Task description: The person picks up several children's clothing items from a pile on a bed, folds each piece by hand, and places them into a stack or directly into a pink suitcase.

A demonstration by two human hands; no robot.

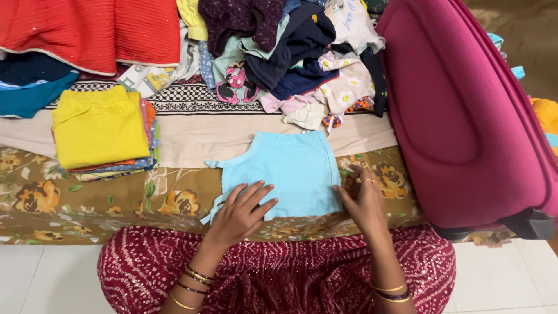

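The fingers of the left hand [241, 210] are spread open and lie flat on the lower left part of a light blue top [288, 171], gripping nothing. The right hand [365, 200] is also open, its fingers straight and close together, with the fingertips pressing at the top's lower right edge; a ring shows on one finger. Bangles circle both wrists.

The light blue top lies smoothed out in the centre of the frame, on a floral bedsheet [81, 197] with brown and cream bands. To its left, in the middle left of the frame, stands a neat stack of folded clothes [102, 131] with a yellow piece on top. Above the top, across the upper centre, sits a loose pile of unfolded clothes [290, 52] in dark blue, purple, pink and flowered prints. A red garment [93, 29] fills the upper left corner. A magenta suitcase [465, 110] takes up the right side, just beside the right hand.
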